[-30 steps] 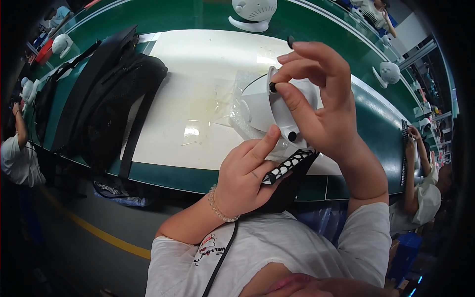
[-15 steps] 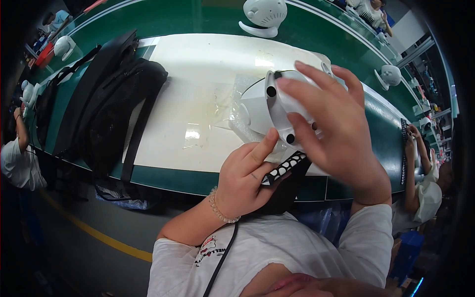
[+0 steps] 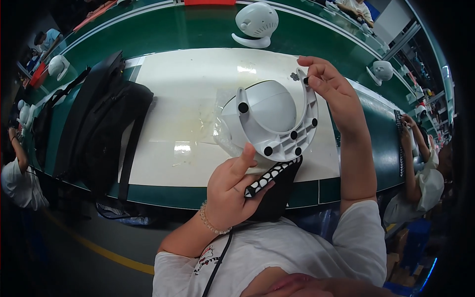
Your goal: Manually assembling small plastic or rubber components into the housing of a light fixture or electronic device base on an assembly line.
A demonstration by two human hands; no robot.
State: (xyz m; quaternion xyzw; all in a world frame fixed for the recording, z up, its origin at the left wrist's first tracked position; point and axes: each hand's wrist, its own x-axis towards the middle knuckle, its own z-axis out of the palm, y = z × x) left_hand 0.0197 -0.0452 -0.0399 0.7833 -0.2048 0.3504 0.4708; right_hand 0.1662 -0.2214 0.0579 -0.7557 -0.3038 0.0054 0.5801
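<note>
A white rounded device [image 3: 274, 106] lies tipped over on the table, with the underside of its curved white base [image 3: 255, 129] facing up. Several black round foot pads [image 3: 294, 135] sit on that base. My right hand [image 3: 332, 94] is at the base's far right tip, its thumb on a black pad and its fingers curled beyond. My left hand [image 3: 230, 185] grips a black sheet with white round spots [image 3: 273, 176] beside the near edge of the base. Its thumb points up toward the base. Clear plastic wrap [image 3: 219, 129] shows beneath the device.
Black bags [image 3: 111, 119] cover the left of the white board [image 3: 166, 128] on the green table. A similar white device [image 3: 257, 22] stands upright at the far side, another [image 3: 381, 73] farther right. Other people work at both sides, including a person [image 3: 420, 185] at right.
My right hand has moved right, from above the base to its far right tip, uncovering the base and its black pads. My left hand keeps the spotted sheet. The view has shifted slightly.
</note>
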